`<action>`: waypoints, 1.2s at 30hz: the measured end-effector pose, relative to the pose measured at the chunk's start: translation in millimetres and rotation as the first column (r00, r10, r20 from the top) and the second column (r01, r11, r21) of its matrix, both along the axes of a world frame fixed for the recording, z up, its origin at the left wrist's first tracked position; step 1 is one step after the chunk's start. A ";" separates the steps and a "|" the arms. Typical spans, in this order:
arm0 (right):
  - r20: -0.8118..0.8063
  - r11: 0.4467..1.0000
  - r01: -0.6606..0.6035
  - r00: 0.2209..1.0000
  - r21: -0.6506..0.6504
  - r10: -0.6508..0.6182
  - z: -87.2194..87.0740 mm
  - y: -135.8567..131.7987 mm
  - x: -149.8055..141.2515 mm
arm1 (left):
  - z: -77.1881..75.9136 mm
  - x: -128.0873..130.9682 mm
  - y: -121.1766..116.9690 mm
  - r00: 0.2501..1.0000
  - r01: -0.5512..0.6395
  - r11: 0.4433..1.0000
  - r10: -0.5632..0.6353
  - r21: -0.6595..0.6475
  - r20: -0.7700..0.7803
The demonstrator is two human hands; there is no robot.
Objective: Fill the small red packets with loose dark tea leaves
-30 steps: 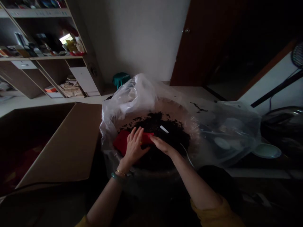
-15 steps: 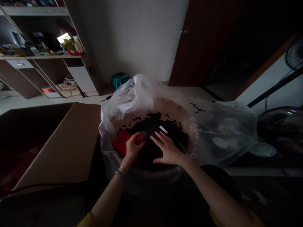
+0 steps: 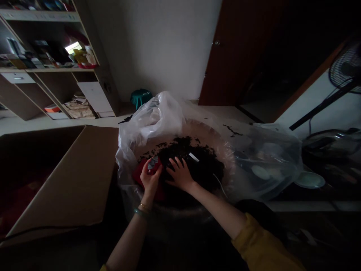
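In front of me stands a wide round container [image 3: 194, 130] lined with clear plastic, holding a heap of dark, loose shreds or pieces [image 3: 205, 169]. My left hand [image 3: 151, 178], with bracelets at the wrist, is closed on a small red and grey item [image 3: 153, 163] whose kind I cannot make out. Red cloth-like material [image 3: 138, 171] lies under and beside that hand. Just to the right, my right hand [image 3: 180, 175] rests on or just over the dark heap, fingers spread and holding nothing. A white strip [image 3: 194, 157] lies on the heap beyond it.
An open cardboard box [image 3: 70, 180] stands at the left, with reddish contents in shadow. Clear plastic sheeting [image 3: 254, 154] spreads to the right, near a pale dish [image 3: 310, 180]. A shelf unit [image 3: 64, 69], a green bin [image 3: 141, 98] and a fan [image 3: 346, 67] are farther off.
Both hands have moved left within the container. The item in my left hand has turned, showing a grey patterned side, and now sits over the red material. The view has shifted slightly.
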State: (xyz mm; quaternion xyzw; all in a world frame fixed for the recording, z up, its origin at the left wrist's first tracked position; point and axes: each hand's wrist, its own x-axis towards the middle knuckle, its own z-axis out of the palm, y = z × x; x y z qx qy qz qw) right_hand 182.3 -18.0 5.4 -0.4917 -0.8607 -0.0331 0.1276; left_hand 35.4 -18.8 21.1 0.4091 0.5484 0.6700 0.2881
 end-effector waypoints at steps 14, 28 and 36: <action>0.218 0.963 -0.242 0.940 -0.115 0.263 16.0 11.8 5.3 | -21.0 -0.4 5.4 0.995 0.052 0.992 -0.042 0.115 -0.087; 0.240 0.921 -0.104 0.949 -0.376 0.205 31.3 48.8 -31.6 | -10.7 -6.8 3.3 0.999 -0.027 0.998 0.026 0.060 0.019; 0.102 0.948 -0.193 0.969 -0.252 0.224 33.7 37.5 -3.2 | -4.2 -6.4 6.6 0.998 0.024 0.992 -0.017 0.121 -0.060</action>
